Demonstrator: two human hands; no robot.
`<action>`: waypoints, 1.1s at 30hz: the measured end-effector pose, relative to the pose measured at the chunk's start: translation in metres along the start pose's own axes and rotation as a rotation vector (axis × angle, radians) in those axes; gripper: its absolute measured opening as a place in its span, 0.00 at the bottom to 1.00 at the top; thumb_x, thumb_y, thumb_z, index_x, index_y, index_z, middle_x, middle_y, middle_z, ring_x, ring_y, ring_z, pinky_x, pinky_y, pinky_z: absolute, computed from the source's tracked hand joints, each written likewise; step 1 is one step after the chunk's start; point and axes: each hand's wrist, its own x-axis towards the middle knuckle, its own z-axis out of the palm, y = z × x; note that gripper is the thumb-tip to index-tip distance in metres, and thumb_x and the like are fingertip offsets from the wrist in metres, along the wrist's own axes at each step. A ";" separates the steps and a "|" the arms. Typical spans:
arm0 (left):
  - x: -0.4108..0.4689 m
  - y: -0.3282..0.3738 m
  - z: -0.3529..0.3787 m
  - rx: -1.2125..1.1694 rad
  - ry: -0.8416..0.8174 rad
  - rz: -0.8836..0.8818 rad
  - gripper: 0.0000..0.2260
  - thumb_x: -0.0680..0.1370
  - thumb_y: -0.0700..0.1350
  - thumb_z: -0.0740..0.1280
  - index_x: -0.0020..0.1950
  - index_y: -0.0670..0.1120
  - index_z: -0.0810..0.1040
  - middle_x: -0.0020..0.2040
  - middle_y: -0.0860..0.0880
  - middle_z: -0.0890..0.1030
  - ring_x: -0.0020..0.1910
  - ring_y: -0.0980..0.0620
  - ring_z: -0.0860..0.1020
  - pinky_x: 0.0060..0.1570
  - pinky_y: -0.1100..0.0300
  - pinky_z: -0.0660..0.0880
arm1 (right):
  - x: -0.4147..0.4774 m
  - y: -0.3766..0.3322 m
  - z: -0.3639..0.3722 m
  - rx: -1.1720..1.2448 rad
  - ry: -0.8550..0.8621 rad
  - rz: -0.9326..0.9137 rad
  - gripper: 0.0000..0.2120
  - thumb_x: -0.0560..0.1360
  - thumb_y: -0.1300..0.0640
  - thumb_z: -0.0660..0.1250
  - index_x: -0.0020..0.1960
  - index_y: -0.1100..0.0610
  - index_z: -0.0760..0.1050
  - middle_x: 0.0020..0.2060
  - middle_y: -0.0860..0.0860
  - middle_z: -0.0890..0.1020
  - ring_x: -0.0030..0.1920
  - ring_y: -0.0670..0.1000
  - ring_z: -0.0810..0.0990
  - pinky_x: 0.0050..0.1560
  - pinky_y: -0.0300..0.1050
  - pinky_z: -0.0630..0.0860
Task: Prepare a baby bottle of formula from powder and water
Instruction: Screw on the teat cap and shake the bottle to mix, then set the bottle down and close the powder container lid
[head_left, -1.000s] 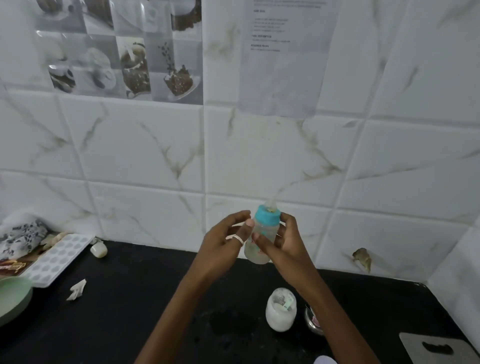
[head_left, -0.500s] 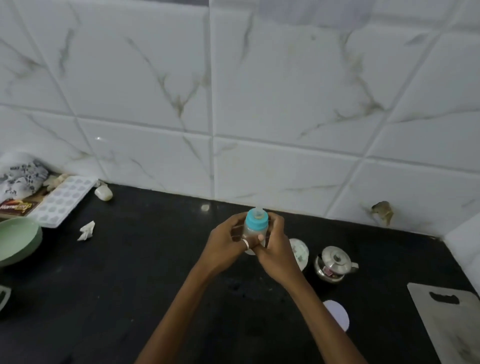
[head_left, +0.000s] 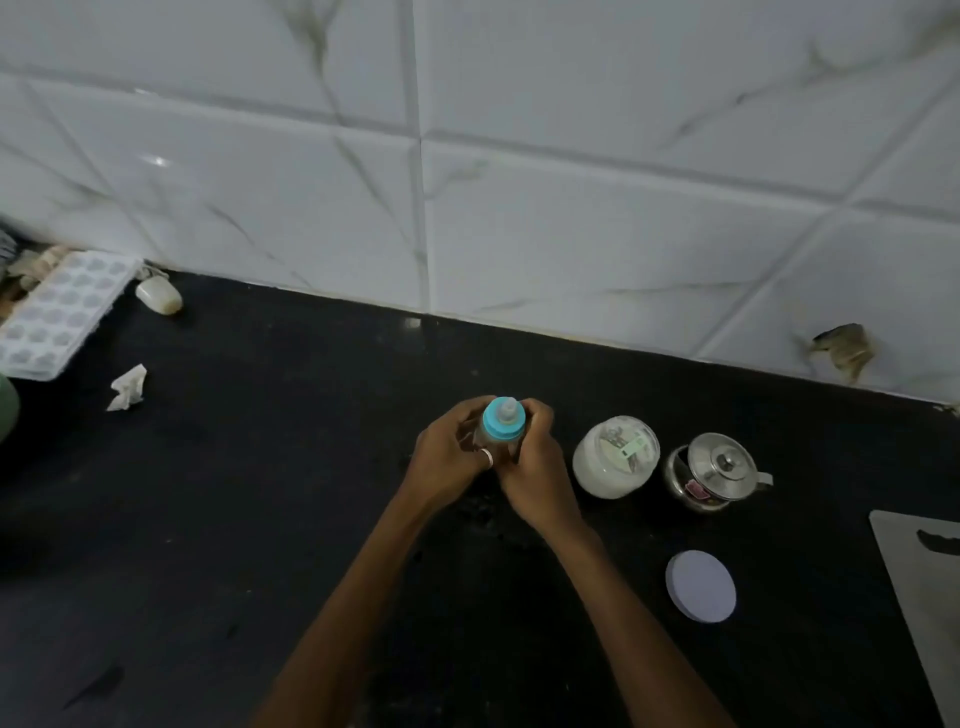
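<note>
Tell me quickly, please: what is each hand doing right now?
Left hand: closed around the baby bottle, from its left side.
Right hand: closed around the same bottle, from its right side.

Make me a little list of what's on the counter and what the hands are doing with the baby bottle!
bottle: baby bottle with blue cap and teat on, upright
left hand: left hand wraps the bottle's side, ring on a finger
right hand: right hand wraps the other side
right of the bottle: white powder jar, open
further right: small steel pot with lid on
near edge: round white lid, lying flat
far left: ice tray
surface: black counter
</note>
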 end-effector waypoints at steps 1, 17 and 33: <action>0.002 -0.006 0.001 -0.001 0.002 -0.010 0.28 0.72 0.38 0.78 0.71 0.51 0.76 0.63 0.56 0.82 0.63 0.60 0.80 0.65 0.55 0.78 | 0.002 0.004 0.003 0.000 -0.001 0.005 0.29 0.77 0.61 0.72 0.70 0.50 0.60 0.63 0.48 0.79 0.60 0.43 0.80 0.60 0.37 0.78; 0.017 -0.040 0.011 -0.043 -0.012 -0.071 0.29 0.73 0.35 0.75 0.73 0.49 0.74 0.65 0.55 0.81 0.65 0.60 0.79 0.64 0.61 0.77 | 0.019 0.032 0.017 -0.030 -0.046 0.060 0.31 0.78 0.62 0.71 0.74 0.52 0.58 0.67 0.48 0.76 0.64 0.42 0.77 0.58 0.29 0.74; -0.034 -0.027 0.004 -0.070 0.046 -0.195 0.37 0.73 0.47 0.79 0.79 0.54 0.66 0.76 0.55 0.72 0.74 0.57 0.69 0.73 0.54 0.68 | -0.035 0.035 -0.002 -0.037 -0.017 0.125 0.42 0.78 0.47 0.72 0.82 0.52 0.50 0.81 0.49 0.60 0.79 0.46 0.60 0.75 0.41 0.61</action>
